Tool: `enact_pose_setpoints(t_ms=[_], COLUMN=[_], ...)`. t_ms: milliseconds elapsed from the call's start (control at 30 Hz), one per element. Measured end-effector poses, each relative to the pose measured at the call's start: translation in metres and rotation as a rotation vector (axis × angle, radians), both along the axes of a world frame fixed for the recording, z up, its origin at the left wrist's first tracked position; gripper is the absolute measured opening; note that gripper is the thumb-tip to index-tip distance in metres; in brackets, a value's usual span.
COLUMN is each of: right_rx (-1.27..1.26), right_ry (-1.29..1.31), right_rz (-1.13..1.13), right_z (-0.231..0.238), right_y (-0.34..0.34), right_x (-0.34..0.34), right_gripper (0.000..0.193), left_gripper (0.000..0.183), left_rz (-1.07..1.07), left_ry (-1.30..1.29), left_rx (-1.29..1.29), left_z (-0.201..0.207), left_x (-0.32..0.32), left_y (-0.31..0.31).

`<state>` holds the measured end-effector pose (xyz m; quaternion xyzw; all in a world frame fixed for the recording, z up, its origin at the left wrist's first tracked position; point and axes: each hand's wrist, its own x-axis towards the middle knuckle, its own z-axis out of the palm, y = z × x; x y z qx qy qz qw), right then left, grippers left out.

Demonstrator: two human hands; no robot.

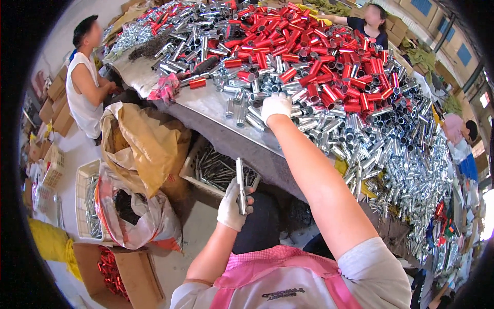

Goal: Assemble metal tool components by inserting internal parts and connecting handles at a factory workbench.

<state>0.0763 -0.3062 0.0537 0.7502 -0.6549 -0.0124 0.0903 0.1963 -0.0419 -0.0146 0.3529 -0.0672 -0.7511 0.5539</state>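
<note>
My left hand (234, 206), in a white glove, is closed around a slim silver metal rod (241, 185). The rod stands nearly upright and is narrower toward its top. It is above the floor, in front of the table edge. My right hand (277, 106), also gloved in white, reaches out to the near side of the heap, among short silver metal tubes (240, 114). Its fingers are curled down at the tubes, and what they grip is hidden. Just beyond it, shiny red tubes (314, 91) are piled high.
Below the table edge (216, 119) sits a crate (191, 172) of thin metal rods. Sacks (139, 139) and a cardboard box (87, 262) of red parts stand at left. Small silver parts (411, 190) cover the table's right side. One person (85, 82) is at left, another (368, 26) across the table.
</note>
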Motion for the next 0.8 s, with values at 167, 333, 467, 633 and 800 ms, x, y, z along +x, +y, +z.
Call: enact_pose_setpoints(t_ms=[167, 333, 467, 633, 800], right_rx=[0.052, -0.019, -0.098, -0.058, 0.045], right_ry=[0.075, -0.198, -0.704, -0.835, -0.8], right_rz=[-0.033, 0.075, 0.24, 0.304, 0.287], right_z=[0.001, 0.008, 0.032, 0.046, 0.042], right_y=[0.005, 0.008, 0.023, 0.103, 0.202], right_x=[0.012, -0.008, -0.065, -0.142, -0.19], right_gripper=[0.041, 0.035, 0.028, 0.023, 0.023], left_gripper=[0.033, 0.041, 0.043, 0.037, 0.037], left_rz=[0.012, 0.089, 0.077, -0.177, -0.578], left_ry=[-0.008, -0.291, -0.41, -0.395, -0.373], left_rx=[0.007, -0.116, -0.19, -0.296, -0.304], left_z=[-0.007, 0.002, 0.01, 0.032, 0.055], left_x=[0.004, 0.012, 0.019, 0.02, -0.037], left_y=[-0.003, -0.008, -0.035, -0.058, -0.034])
